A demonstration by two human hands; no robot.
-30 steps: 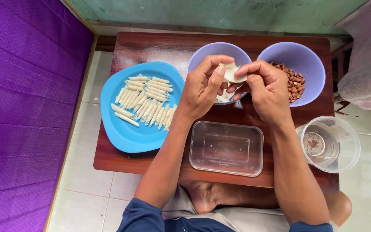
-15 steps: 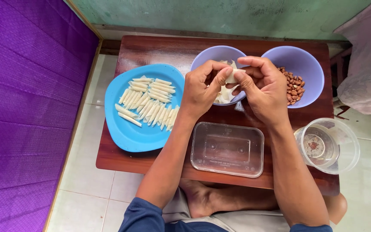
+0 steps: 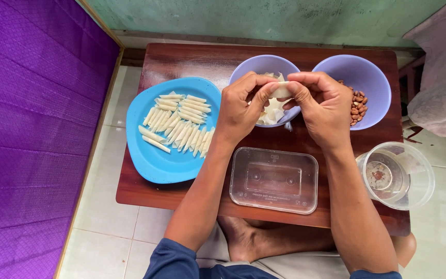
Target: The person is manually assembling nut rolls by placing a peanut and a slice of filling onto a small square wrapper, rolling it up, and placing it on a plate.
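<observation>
Left hand (image 3: 241,106): fingers pinched on a small pale wrapper piece (image 3: 281,91), held above the near lilac bowl (image 3: 256,66)
Right hand (image 3: 322,106): fingertips gripping the same wrapper piece from the other side
Near lilac bowl: holds more pale wrapper pieces
Second lilac bowl (image 3: 360,70): peanuts inside, partly hidden by the right hand
Blue plate (image 3: 161,163): rows of finished thin rolls (image 3: 179,124)
Clear rectangular container (image 3: 274,180): on the wooden tabletop (image 3: 181,57), just below the hands
Clear round tub (image 3: 398,175): at the tabletop's right edge

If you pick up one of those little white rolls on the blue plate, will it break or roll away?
The rolls look thin and pale, so one would probably feel very light. Being tube-shaped, it could well roll on the smooth blue plate. They seem to be made from soft wrapper, so a hard squeeze might flatten one.
</observation>
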